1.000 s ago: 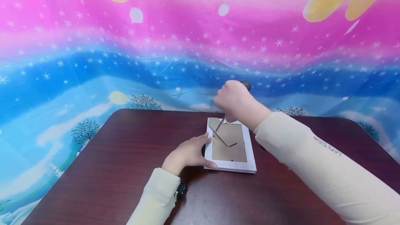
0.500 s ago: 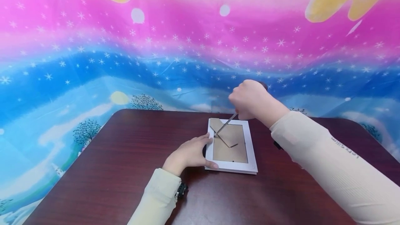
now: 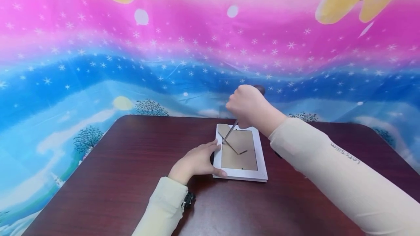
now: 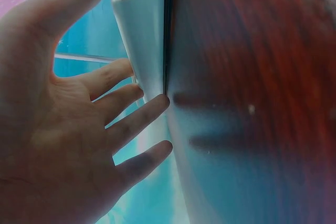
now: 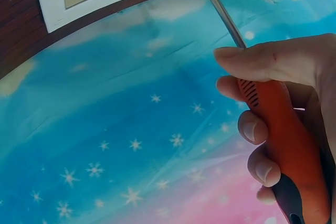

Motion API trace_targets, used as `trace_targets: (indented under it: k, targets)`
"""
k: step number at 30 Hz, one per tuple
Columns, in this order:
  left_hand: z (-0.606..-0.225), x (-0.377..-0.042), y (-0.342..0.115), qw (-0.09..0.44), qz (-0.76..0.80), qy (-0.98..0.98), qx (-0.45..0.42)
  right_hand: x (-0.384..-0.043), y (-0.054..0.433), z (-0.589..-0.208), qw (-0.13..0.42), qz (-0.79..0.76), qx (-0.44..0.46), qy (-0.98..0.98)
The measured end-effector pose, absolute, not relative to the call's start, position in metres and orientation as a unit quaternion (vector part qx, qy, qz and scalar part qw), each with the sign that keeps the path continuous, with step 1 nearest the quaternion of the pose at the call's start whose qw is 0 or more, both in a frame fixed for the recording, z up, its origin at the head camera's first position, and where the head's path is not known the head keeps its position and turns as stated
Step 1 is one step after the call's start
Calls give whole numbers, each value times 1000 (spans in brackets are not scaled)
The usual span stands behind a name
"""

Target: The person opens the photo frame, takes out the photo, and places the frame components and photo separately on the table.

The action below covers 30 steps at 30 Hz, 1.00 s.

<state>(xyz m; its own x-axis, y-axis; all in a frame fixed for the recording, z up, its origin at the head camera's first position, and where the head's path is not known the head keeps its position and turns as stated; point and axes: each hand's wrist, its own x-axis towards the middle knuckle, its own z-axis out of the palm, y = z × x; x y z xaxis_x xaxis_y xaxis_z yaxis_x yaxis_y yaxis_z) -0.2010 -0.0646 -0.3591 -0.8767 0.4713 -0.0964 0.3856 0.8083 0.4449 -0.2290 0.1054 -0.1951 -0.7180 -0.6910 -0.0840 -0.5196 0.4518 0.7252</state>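
A white picture frame (image 3: 260, 156) lies back side up on the table, with a brown backing board (image 3: 234, 160) and its folded stand leg inside the border. My right hand (image 3: 244, 104) grips a screwdriver (image 5: 296, 142) with an orange and black handle. Its metal shaft slants down to the left inner edge of the frame, where the tip appears to touch; the exact contact is too small to tell. My left hand (image 3: 197, 160) rests against the frame's left side, thumb at the near left corner. In the left wrist view its fingers (image 4: 139, 119) are spread and nearly straight.
The frame sits on a dark red-brown wooden table (image 3: 131, 148) with rounded far corners. Behind the table's far edge hangs a colourful snowflake-patterned cloth (image 3: 197, 68). A black strap device (image 3: 188, 200) is on the left wrist.
My right hand tilted the screwdriver to the right, then swung back left to about its earlier position. The tip stayed near the frame's left inner edge. My left hand kept its place.
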Motion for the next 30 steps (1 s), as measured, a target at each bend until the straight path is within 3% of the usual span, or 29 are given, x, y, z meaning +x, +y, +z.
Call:
trace_targets:
  k: [12, 20, 30]
  targets:
    - [-358, -200, -67, 121, 231, 939, 226, -218, 58, -194, 91, -464, 335, -815]
    - [-357, -200, -71, 105, 242, 933, 244, -206, 23, -199, 73, -565, 297, -766]
    - [-357, -200, -71, 95, 260, 926, 256, -204, 14, -200, 63, -577, 284, -763]
